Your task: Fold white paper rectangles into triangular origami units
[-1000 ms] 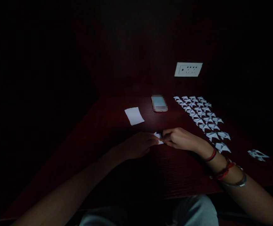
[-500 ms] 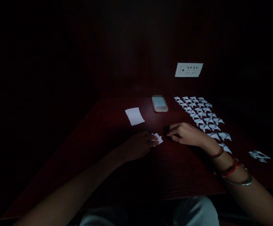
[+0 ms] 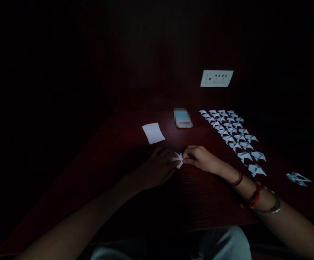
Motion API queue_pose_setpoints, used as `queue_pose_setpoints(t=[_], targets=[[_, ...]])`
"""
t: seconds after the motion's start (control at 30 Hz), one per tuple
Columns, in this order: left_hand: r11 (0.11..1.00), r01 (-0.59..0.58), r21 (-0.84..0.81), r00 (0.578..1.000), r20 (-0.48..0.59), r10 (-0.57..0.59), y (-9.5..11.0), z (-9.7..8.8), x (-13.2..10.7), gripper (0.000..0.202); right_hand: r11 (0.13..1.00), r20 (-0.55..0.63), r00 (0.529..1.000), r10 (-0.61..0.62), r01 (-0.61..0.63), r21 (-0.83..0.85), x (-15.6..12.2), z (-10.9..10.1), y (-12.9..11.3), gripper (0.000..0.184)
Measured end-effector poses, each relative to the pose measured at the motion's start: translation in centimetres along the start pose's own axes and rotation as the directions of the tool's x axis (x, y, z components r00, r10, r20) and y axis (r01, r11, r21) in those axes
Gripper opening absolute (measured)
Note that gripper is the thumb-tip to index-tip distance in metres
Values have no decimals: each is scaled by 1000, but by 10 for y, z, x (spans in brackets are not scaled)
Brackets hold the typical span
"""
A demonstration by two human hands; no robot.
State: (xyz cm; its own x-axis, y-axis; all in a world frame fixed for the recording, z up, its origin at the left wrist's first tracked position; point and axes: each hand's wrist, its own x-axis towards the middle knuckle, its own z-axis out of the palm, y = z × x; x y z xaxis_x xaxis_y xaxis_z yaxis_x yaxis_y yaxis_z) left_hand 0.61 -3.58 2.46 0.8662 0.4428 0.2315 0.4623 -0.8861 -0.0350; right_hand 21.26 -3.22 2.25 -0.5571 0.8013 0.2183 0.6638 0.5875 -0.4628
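A small piece of folded white paper (image 3: 179,161) lies on the dark red table between my hands, partly covered by fingers. My left hand (image 3: 162,164) presses and holds its left side, thumb and fingers on the paper. From the right, my right hand (image 3: 197,157) pinches its edge between thumb and forefinger. Just beyond my left hand sits a small stack of white paper squares (image 3: 153,133). Several folded white paper figures (image 3: 235,135) stand in rows to the right of my right hand.
A phone (image 3: 183,118) lies at the back of the table (image 3: 119,144). A wall socket (image 3: 217,78) is fixed above it. At the far right rests a small bundle of pale, thin pieces (image 3: 298,178) that I cannot make out. Much of the surroundings is dark.
My right hand has moved left and now pinches the folded paper's right edge. My left hand stays on the paper. The view has shifted slightly.
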Motion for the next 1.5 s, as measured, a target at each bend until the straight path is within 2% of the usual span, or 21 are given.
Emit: queue_pose_setpoints(t=[0.2,0.37,0.53,0.7,0.8,1.0,1.33,1.5], targets=[[998,-33,-57,998,55,36,-2,2,-1,33,996,-23,996,82,-82,20,0,2,-1,5],[998,-33,-46,997,70,36,-3,0,-3,34,991,9,992,124,-124,49,1,2,-4,6],[998,-46,-48,996,73,49,-4,-2,-5,34,996,-28,999,45,-43,78,1,0,-7,11],[998,-50,-43,995,84,53,-3,-3,-5,34,993,-35,998,54,-50,105,-1,-1,-12,12],[998,-42,-53,994,96,47,-2,-5,-4,34,993,-58,998,16,-9,116,-2,0,-13,12],[996,-32,-83,993,107,41,-5,-4,-4,34,990,-6,995,-102,102,101,-5,0,-10,23],[995,13,-95,988,156,2,-1,-12,-2,35,977,54,976,-210,212,-33,-5,-7,-16,11],[996,-11,-85,991,130,22,-3,-8,-2,41,972,76,971,-226,230,-52,-5,-8,-15,11]])
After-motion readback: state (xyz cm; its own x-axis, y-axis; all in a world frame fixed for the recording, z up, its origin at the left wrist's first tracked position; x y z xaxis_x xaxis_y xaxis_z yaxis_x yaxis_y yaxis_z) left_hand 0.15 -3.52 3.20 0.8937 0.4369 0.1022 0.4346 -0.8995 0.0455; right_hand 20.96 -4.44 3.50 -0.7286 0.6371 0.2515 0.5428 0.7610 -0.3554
